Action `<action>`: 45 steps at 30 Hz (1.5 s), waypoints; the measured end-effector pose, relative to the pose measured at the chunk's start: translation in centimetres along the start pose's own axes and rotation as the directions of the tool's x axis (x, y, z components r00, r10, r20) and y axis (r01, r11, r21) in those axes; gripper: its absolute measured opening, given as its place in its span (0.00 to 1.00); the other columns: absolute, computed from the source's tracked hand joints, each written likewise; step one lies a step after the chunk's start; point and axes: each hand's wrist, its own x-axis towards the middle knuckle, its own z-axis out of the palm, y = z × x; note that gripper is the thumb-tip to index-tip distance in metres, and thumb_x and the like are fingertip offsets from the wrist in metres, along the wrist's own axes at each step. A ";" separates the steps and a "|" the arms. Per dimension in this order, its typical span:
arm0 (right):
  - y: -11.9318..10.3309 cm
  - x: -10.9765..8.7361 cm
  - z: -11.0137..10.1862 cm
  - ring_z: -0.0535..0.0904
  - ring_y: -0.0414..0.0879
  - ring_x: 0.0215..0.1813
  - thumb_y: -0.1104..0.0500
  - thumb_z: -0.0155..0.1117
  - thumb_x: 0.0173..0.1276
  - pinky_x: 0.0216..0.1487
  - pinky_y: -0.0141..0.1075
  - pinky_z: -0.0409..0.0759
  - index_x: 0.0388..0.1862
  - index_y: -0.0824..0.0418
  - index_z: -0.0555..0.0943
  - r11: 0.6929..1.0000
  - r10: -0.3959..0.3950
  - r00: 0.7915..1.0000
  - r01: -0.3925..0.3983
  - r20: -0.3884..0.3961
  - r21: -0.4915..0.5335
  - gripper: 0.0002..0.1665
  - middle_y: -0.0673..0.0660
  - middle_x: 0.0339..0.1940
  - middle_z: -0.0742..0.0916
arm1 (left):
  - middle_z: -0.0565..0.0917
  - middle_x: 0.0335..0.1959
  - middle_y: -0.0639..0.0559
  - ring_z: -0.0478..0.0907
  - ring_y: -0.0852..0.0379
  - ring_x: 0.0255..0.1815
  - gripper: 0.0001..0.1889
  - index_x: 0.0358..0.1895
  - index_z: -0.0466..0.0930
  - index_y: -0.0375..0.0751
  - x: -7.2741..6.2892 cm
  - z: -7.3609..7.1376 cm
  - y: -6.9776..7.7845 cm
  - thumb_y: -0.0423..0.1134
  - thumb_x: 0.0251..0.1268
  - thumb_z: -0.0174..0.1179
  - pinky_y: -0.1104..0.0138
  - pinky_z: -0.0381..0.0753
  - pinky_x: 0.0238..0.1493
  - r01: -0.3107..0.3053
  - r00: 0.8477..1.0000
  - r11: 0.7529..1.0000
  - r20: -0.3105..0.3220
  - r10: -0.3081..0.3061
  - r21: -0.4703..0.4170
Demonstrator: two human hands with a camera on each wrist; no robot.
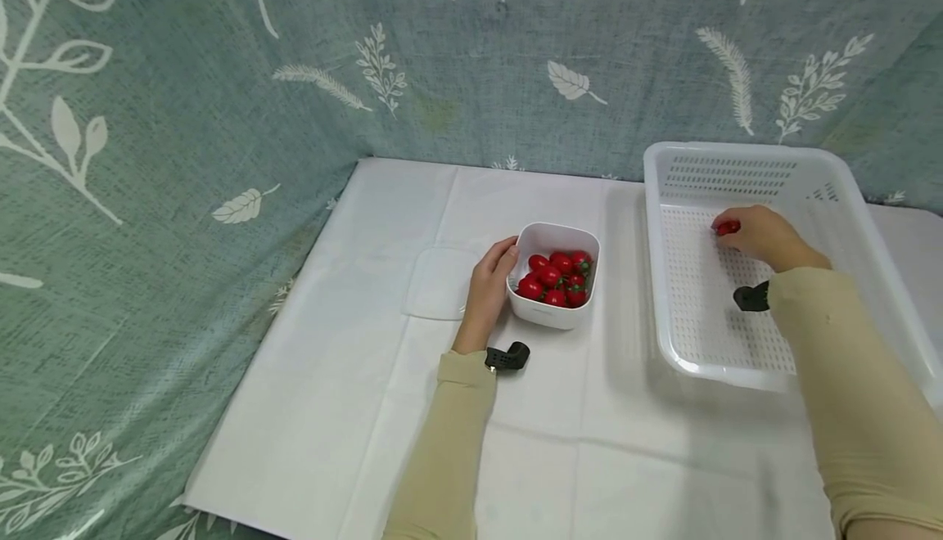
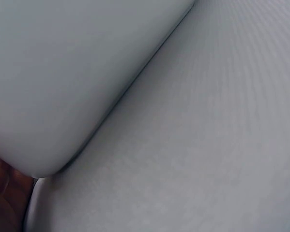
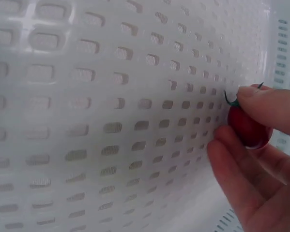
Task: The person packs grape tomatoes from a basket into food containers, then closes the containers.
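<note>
In the head view, my right hand (image 1: 762, 233) is over a large white perforated basket (image 1: 666, 294). It pinches a cherry tomato (image 3: 249, 128), red with a green stem, between thumb and fingers above the holed floor, as the right wrist view shows closely. A small white square container (image 1: 548, 313) holds several red cherry tomatoes (image 1: 549, 276), some with green stems. My left hand (image 1: 486, 290) rests against this container's left side, its fingertips at the rim. The left wrist view shows mostly the container's smooth outer wall (image 2: 72, 82), with part of the hand at lower left.
A clear, flat, rounded-square lid-like piece (image 1: 435, 282) lies left of the small container. Everything stands on a white-covered table (image 1: 331, 409). Green patterned cloth (image 1: 471, 65) hangs behind and at the left. Black wrist devices sit at both cuffs.
</note>
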 end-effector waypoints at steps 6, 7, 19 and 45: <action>-0.3 -0.5 -0.5 0.69 0.61 0.45 0.60 0.58 0.61 0.48 0.57 0.65 0.47 0.68 0.74 0.999 -0.001 0.997 0.005 0.075 -0.044 0.18 0.68 0.45 0.76 | 0.76 0.52 0.61 0.69 0.66 0.53 0.23 0.54 0.74 0.56 0.0 0.0 -0.1 0.61 0.60 0.48 0.66 0.65 0.56 0.003 1.000 1.000 -0.007 -0.003 -0.003; -0.4 -0.5 -0.6 0.69 0.61 0.46 0.59 0.58 0.61 0.48 0.57 0.66 0.47 0.68 0.73 0.999 -0.002 0.997 0.006 0.083 -0.046 0.18 0.69 0.46 0.76 | 0.76 0.52 0.62 0.69 0.66 0.53 0.23 0.54 0.74 0.56 0.0 0.0 -0.1 0.60 0.60 0.48 0.66 0.65 0.56 0.003 1.000 1.000 -0.006 -0.003 -0.008; -2.3 -2.0 -2.1 0.73 0.57 0.43 0.54 0.50 0.65 0.44 0.55 0.70 0.53 0.68 0.70 0.999 -0.020 0.992 0.025 0.122 -0.038 0.22 0.67 0.43 0.78 | 0.76 0.52 0.59 0.70 0.63 0.54 0.23 0.54 0.74 0.53 0.0 0.1 0.0 0.59 0.61 0.48 0.65 0.65 0.57 -0.012 1.000 1.000 -0.009 0.012 -0.008; -5.6 -7.1 -2.7 0.65 0.59 0.46 0.57 0.49 0.66 0.38 0.50 0.71 0.53 0.64 0.72 0.973 -0.130 0.981 0.155 -0.145 0.174 0.19 0.65 0.50 0.70 | 0.75 0.52 0.60 0.69 0.64 0.55 0.23 0.54 0.74 0.54 0.0 0.3 0.2 0.60 0.61 0.47 0.65 0.65 0.57 0.003 1.000 1.000 -0.005 -0.003 -0.006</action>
